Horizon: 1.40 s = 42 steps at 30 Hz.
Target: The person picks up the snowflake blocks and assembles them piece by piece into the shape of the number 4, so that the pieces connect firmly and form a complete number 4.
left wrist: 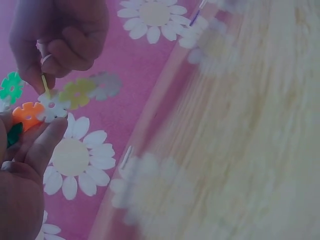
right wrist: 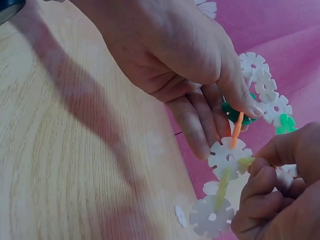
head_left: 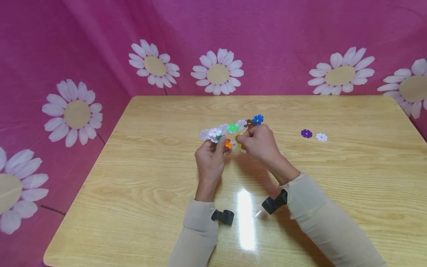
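Observation:
A chain of flower-shaped interlocking discs hangs between both hands, with a white disc [head_left: 214, 132], a light green disc [head_left: 232, 128] and a blue disc [head_left: 257, 119] along its far side. My left hand [head_left: 211, 163] grips the chain at a dark green disc [right wrist: 232, 112], thumb on top, beside an orange disc [left wrist: 28, 114]. Thumb and forefinger of my right hand [head_left: 263, 146] pinch a yellow disc [right wrist: 245, 162], seen edge-on, at the rim of a white disc [right wrist: 227, 155]. Another yellow disc [left wrist: 76, 93] branches from that white disc, ending in a further white one [left wrist: 106, 86].
A loose purple disc [head_left: 306, 133] and a loose white disc [head_left: 321, 137] lie on the wooden table [head_left: 140, 178], right of the hands. Behind the table hangs a pink cloth [head_left: 273, 44] printed with large daisies.

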Each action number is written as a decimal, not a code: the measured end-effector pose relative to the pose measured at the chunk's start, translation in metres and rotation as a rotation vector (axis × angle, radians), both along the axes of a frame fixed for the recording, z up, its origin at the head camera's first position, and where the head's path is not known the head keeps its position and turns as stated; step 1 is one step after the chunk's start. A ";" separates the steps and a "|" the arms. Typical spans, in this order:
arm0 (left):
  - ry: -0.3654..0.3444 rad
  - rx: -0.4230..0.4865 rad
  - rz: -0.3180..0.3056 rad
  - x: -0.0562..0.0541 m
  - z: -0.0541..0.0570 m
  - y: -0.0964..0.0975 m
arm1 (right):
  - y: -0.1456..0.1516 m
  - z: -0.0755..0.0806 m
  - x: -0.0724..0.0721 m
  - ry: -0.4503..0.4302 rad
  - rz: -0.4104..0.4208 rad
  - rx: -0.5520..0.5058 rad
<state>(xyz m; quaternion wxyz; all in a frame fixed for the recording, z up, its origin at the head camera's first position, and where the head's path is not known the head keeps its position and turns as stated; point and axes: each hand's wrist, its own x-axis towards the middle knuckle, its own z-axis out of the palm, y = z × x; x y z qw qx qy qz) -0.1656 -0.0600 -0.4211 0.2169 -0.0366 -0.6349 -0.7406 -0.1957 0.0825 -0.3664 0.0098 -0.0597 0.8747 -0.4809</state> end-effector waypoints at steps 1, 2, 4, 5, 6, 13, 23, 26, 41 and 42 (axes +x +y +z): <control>-0.003 -0.003 0.003 0.000 0.000 0.000 | 0.000 0.000 0.000 0.002 0.008 0.004; -0.003 -0.006 0.005 0.000 0.000 0.000 | 0.000 0.000 -0.001 0.001 0.017 0.009; -0.005 -0.027 0.009 0.000 0.000 -0.001 | 0.000 0.000 -0.001 -0.013 0.036 0.011; -0.004 -0.032 0.009 0.000 0.000 -0.002 | 0.001 0.000 -0.002 -0.030 0.044 0.009; -0.002 -0.038 0.009 0.000 0.000 -0.002 | 0.001 0.000 -0.002 -0.045 0.050 0.008; -0.014 -0.052 0.017 0.000 0.003 -0.010 | 0.007 0.001 -0.001 -0.109 0.101 -0.014; -0.036 -0.034 0.055 0.003 0.007 -0.030 | 0.032 -0.003 -0.011 -0.073 0.113 -0.035; -0.050 -0.045 0.050 0.005 0.007 -0.033 | 0.036 -0.008 -0.017 -0.053 0.103 -0.030; -0.036 -0.048 0.056 0.011 0.003 -0.045 | 0.032 -0.023 -0.042 0.041 0.130 0.033; -0.035 -0.048 0.057 0.011 0.003 -0.046 | 0.030 -0.024 -0.044 0.047 0.137 0.039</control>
